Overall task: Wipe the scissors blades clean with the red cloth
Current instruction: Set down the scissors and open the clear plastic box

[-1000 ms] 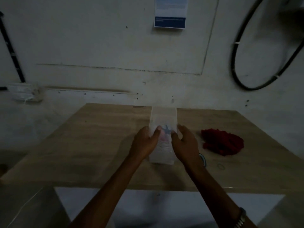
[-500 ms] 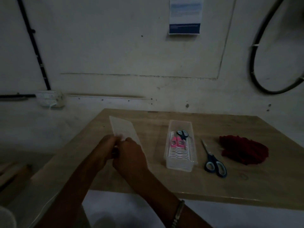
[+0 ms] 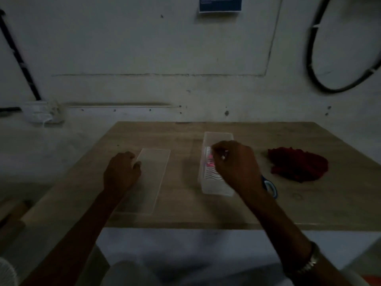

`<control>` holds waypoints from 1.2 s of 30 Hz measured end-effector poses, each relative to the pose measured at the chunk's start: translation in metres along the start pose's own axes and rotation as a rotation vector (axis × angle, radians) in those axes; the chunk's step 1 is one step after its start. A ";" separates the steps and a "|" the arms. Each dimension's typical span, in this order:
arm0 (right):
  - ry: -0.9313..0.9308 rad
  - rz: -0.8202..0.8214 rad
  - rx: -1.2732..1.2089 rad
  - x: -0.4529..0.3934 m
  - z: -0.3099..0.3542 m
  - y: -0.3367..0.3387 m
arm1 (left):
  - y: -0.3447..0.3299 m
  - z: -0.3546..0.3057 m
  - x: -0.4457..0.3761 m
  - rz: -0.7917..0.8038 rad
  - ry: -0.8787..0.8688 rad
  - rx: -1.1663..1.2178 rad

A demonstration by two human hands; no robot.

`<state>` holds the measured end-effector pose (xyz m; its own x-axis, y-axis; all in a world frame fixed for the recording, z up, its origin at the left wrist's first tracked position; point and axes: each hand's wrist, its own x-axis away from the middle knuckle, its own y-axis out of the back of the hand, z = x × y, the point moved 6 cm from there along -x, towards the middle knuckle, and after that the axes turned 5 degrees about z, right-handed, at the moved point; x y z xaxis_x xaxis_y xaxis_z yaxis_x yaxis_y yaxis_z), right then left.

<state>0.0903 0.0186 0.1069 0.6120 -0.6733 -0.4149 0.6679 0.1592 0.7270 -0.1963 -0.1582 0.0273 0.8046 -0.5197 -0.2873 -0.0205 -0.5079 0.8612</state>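
The right hand (image 3: 235, 164) reaches into the clear plastic box (image 3: 216, 187), its fingers curled over the pink-handled scissors (image 3: 209, 162) lying inside; whether that grip has closed on the handles or only hovers over them cannot be told, since the hand hides most of them and the light is poor. Just to the right of the grip, partly under the wrist, a second pair, the blue-handled scissors (image 3: 271, 187), lies on the worktop (image 3: 329, 203), and farther right sits the red cloth (image 3: 298, 165), bunched and untouched, well apart from either hand. To the left of the grip, across a bare strip of wood, the left hand (image 3: 121, 172) rests with loosely curled fingers at the edge of the clear lid (image 3: 151, 178), which lies flat; it does not appear to hold it. The risks, as I judge them: a blind pinch in dim light could land on the blades instead of the handles; lifting the scissors with nothing bracing the light box could drag or tip it; the wrist could nudge the blue pair toward the near edge. Picking the wrong pair is also possible, as the task does not say which.
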 end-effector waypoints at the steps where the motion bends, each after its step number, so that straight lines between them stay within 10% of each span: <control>1: -0.061 -0.017 0.052 -0.003 -0.021 0.012 | 0.000 -0.013 0.002 -0.030 -0.045 0.001; 7: -0.508 0.274 0.402 -0.002 -0.124 0.027 | -0.022 -0.116 0.038 0.166 -0.191 0.164; 14: -0.690 0.495 0.109 -0.001 -0.171 0.006 | -0.038 -0.172 0.048 0.196 -0.127 0.257; 23: -0.480 0.109 -0.332 -0.021 -0.124 0.036 | -0.044 -0.177 0.059 0.179 -0.127 0.350; 36: -0.316 0.502 0.049 -0.061 -0.055 -0.059 | -0.053 -0.177 0.071 0.177 -0.112 0.423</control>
<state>0.0369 0.0904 0.0598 0.6875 -0.7076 0.1634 0.3045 0.4852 0.8196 -0.0333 -0.0464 0.0356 0.6981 -0.6828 -0.2154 -0.4102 -0.6280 0.6613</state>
